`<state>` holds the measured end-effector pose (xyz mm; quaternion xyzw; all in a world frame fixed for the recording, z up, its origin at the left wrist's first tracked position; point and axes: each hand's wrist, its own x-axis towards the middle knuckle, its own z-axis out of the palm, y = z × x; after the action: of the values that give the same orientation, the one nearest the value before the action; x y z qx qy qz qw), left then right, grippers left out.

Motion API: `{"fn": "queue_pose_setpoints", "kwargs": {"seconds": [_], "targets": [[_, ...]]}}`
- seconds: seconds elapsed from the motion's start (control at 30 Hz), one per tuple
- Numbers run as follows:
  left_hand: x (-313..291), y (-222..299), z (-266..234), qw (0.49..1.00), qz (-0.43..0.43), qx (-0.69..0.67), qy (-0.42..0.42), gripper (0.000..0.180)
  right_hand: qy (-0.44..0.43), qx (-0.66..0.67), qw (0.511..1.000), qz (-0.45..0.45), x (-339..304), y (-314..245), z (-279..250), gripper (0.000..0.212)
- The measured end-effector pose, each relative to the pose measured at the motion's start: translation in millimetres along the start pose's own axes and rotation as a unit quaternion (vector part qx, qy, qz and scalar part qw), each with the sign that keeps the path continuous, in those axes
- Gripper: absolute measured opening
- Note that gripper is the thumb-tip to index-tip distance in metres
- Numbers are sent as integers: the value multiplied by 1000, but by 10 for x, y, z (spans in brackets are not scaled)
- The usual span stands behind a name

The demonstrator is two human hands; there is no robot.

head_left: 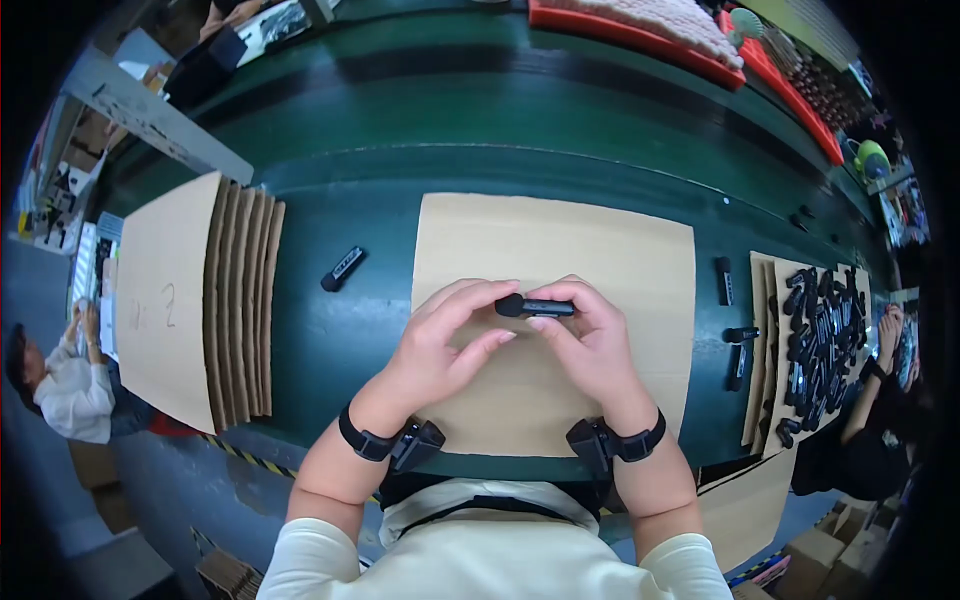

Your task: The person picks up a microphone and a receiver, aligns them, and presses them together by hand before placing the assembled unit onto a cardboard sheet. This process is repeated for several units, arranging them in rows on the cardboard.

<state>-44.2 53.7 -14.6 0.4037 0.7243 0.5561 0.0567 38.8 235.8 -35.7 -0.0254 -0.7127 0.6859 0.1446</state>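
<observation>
A small black clip-on microphone (546, 307) with a round, foam-like head lies crosswise between my hands, above a flat cardboard sheet (475, 235). My right hand (592, 335) pinches its slim body between thumb and fingers. At the round head, my left hand (440, 340) has its thumb and fingers apart; the index fingertip is close to the head, and I cannot tell whether it touches. Similar black microphones lie on the green table: one (344, 269) to the left of the sheet, and others (725, 281) to its right.
Stacked cardboard sheets (245, 300) stand at the left. On the right, many black microphones (822, 340) cover another cardboard stack (760, 350). Red trays (640, 45) sit at the far side of the green table (400, 100). One person (75, 390) is at far left, another (870, 440) at far right.
</observation>
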Motion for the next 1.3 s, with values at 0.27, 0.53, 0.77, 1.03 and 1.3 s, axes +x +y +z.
{"fn": "queue_pose_setpoints", "kwargs": {"seconds": [0.27,0.53,0.77,1.03,1.3], "targets": [[-91,-116,-17,1000,18,0,-18,34,-24,-91,993,-69,-68,-57,64,24],[-73,-80,-20,999,6,-28,-19,32,-37,-204,961,-181,-19,-122,52,29],[-69,-115,-9,998,56,-18,2,33,-15,-204,956,-208,-19,-92,43,33],[-52,-128,-2,994,109,31,3,32,-18,-217,948,-234,-13,-107,37,32],[-64,-128,14,992,117,41,1,29,-2,-135,980,-146,-41,-157,87,27]]}}
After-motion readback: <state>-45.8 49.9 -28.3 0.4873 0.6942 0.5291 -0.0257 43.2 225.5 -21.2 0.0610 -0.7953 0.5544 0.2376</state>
